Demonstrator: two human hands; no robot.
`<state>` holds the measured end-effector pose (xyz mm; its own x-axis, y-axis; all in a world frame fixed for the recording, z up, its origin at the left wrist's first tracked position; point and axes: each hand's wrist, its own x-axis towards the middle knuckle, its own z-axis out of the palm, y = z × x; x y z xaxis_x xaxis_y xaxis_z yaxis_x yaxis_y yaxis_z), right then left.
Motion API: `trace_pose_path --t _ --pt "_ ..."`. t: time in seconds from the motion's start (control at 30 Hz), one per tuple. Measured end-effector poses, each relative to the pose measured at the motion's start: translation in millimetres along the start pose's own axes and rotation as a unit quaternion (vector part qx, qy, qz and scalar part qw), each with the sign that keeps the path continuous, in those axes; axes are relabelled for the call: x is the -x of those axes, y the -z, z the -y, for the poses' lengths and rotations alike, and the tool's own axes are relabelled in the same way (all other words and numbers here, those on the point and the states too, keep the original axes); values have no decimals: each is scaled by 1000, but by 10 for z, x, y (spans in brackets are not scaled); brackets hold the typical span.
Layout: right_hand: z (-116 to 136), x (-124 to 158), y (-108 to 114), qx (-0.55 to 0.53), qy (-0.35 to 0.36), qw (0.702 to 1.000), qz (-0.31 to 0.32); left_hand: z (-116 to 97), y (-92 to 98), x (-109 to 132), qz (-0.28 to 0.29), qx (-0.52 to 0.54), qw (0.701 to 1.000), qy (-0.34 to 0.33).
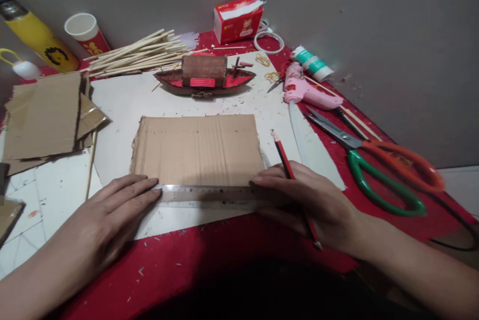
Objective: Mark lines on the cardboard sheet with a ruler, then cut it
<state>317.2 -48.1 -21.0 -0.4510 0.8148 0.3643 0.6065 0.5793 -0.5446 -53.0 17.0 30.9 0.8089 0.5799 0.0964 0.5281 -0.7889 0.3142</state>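
A rectangular piece of brown cardboard point(198, 150) lies on a white sheet point(116, 110) in front of me. Along its near edge runs a clear ruler point(204, 196). My left hand point(112, 215) holds the ruler's left end, fingers together on top and the thumb hidden. At the other end, my right hand point(314, 200) grips the ruler with its fingertips. A red and black pencil point(283, 153) is tucked between the right hand's fingers, its upper end pointing away from me. A faint line crosses the cardboard near its far edge.
Behind the cardboard stands a model boat point(204, 76). Wooden sticks point(138, 53), a paper cup point(86, 36), a yellow bottle point(41, 36) and a tissue pack point(238, 20) line the back. Cardboard scraps point(43, 115) lie left; a pink glue gun point(303, 88) and large scissors point(350, 138) lie right.
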Motion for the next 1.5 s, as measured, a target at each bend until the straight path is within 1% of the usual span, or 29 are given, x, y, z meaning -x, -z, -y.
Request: trace_pose_path --t 0.07,0.17,0.3,0.4,0.43,0.5,0.57,0.6,0.63,0.7,0.77,0.83,0.93,1.0,1.07,1.13,1.2,1.27,1.3,1.37,1.43,1.5 --pt "-4 10 -6 8 -9 1000 -5 -19 -45 11 -14 -15 1000 4" --pt "6 8 25 40 -32 999 -9 -13 -83 19 -24 -38 999 -18" --pt "67 -105 188 64 -54 996 10 -25 -48 0 -21 -26 999 -16" --pt "69 -369 305 103 -37 994 26 -69 4 -37 -16 -1 1000 17" --pt "44 -498 318 119 -11 993 26 -88 21 -48 -10 9 999 32" --pt "-43 -795 294 151 47 987 32 -131 56 -53 21 37 997 66" --pt "-147 -1102 221 160 58 982 87 -177 99 -14 58 78 990 102" --pt "-191 -1240 180 167 49 977 122 -200 126 29 73 101 985 121" --pt "-225 -1358 141 169 35 972 160 -223 158 89 77 123 980 139" --pt "-259 -1520 90 172 12 962 210 -266 233 253 61 152 970 180" --pt "-260 -1579 79 184 -5 954 236 -307 313 453 27 158 958 238" --pt "-255 -1562 95 199 -12 949 244 -349 380 648 -7 163 936 310" --pt "-264 -1479 115 193 -6 954 229 -418 424 853 -62 217 884 409" --pt "-274 -1429 109 187 -6 958 216 -461 407 919 -104 265 846 451" --pt "-277 -1393 93 189 -19 958 213 -494 362 945 -150 303 810 480" --pt "-274 -1359 77 195 -35 957 212 -516 297 952 -187 364 775 482" --pt "-271 -1315 70 201 -46 957 203 -534 224 950 -213 443 734 468" --pt "-271 -1257 74 204 -49 960 187 -554 148 939 -225 516 695 447" --pt "-270 -1225 79 203 -52 961 180 -565 111 928 -225 544 683 434" --pt "-262 -1161 93 191 -74 963 174 -592 42 891 -223 582 671 402" --pt "-235 -1102 104 158 -115 965 175 -623 -20 840 -218 601 670 377" --pt "-185 -1047 103 98 -148 969 171 -653 -71 785 -211 609 672 365"
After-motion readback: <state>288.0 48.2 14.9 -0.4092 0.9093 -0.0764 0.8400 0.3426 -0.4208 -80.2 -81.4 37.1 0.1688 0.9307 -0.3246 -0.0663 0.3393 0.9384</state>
